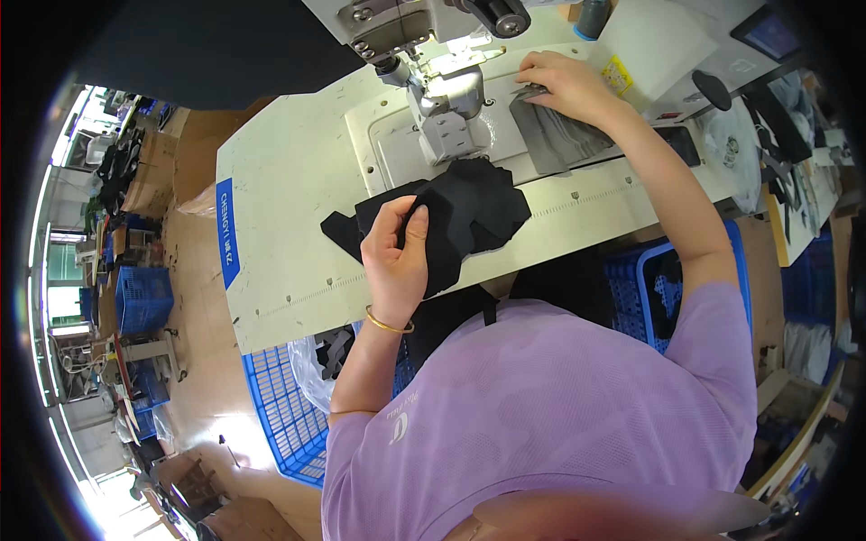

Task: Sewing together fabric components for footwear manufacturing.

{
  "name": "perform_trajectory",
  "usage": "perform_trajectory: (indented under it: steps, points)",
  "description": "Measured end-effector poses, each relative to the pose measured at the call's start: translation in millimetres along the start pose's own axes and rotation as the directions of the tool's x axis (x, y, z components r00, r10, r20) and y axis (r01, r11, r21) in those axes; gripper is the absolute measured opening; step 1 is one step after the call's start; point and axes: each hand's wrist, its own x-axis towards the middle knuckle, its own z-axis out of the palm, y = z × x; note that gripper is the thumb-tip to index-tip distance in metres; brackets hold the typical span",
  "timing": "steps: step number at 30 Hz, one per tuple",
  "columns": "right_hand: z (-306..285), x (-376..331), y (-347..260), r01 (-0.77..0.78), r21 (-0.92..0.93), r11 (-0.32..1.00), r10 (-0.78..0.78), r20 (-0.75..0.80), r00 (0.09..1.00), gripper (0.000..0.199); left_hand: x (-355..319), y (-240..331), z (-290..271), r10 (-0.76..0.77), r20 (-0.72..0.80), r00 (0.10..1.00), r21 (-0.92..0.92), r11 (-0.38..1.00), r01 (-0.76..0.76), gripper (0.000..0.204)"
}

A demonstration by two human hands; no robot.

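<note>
My left hand (397,257), with a gold bangle at the wrist, pinches the left side of a black fabric piece (474,212) at the front of the sewing machine. Part of that fabric lies flat on the table, and its near edge hangs toward me. To the right, my right hand (573,86) reaches over a stack of grey fabric pieces (555,135), its fingers closed on the stack's far corner. Between the hands stands the lit sewing head (446,99), its needle area above a metal plate. The left fingertips under the cloth are hidden.
The pale sewing table (298,198) has a ruler strip along its near edge. Blue plastic baskets (284,406) stand below it on both sides, some holding black scraps. A machine housing (704,54) with a small screen rises at the far right. Cardboard boxes line the floor at left.
</note>
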Motion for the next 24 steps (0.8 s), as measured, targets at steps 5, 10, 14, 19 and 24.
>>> perform_trajectory:
  steps: [5,10,14,19,24]
  points:
    - [25.7,7.2,11.3,0.080,-0.002,0.997,-0.079,0.152,0.985,0.025,3.1,7.2,-8.4,-0.020,0.161,0.987,0.093,0.996,0.005,0.012]
    - [31.8,-1.0,5.7,0.192,0.010,0.981,-0.192,0.111,0.975,0.023,9.1,6.4,-7.7,0.002,0.098,0.995,0.084,0.996,-0.010,0.008]
    - [34.4,-4.9,7.7,0.112,-0.023,0.993,-0.111,0.039,0.993,0.025,8.7,1.0,-1.0,-0.015,-0.032,0.999,0.096,0.995,0.018,0.010]
    - [31.2,-6.6,-0.3,0.183,-0.034,0.982,-0.182,0.025,0.983,0.019,8.1,3.8,1.1,-0.043,-0.064,0.997,0.140,0.989,0.051,0.013]
    - [37.6,-19.9,4.3,0.140,-0.043,0.989,-0.139,0.020,0.990,0.024,8.7,1.4,6.1,-0.014,-0.072,0.997,0.085,0.996,0.021,0.015]
